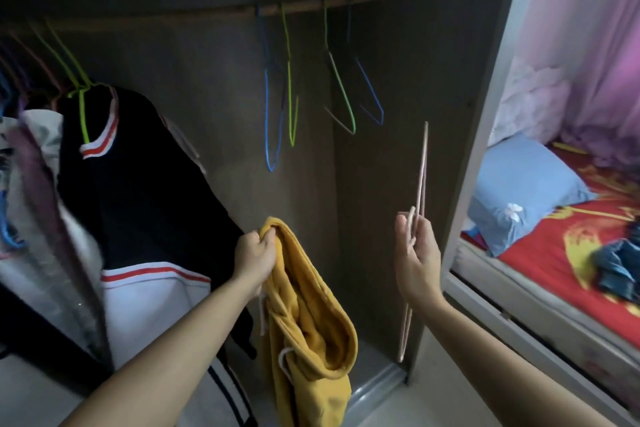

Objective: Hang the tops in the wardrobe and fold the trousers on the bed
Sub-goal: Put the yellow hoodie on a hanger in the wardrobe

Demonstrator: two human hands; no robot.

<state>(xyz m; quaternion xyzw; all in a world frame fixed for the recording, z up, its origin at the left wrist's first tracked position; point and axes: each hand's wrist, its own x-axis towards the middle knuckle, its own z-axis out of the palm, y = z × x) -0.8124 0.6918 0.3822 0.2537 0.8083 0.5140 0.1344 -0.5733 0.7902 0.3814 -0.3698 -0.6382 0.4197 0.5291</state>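
Note:
My left hand [254, 253] grips a yellow hooded top [308, 326] by its upper edge; the top hangs down in front of the open wardrobe, its white drawstrings dangling. My right hand [415, 253] holds a pale pink wire hanger [421, 177] edge-on and upright, to the right of the top. A wooden rail [311, 7] runs across the wardrobe's top. Blue trousers [620, 267] lie crumpled on the red bed [554, 253] at the right.
Several empty blue and green hangers [291, 104] hang from the rail's right half. A black and white jacket [138, 184] and other clothes fill the left half. The wardrobe's side panel [485, 114] stands between the opening and the bed. A blue pillow [523, 191] lies at the bed's head.

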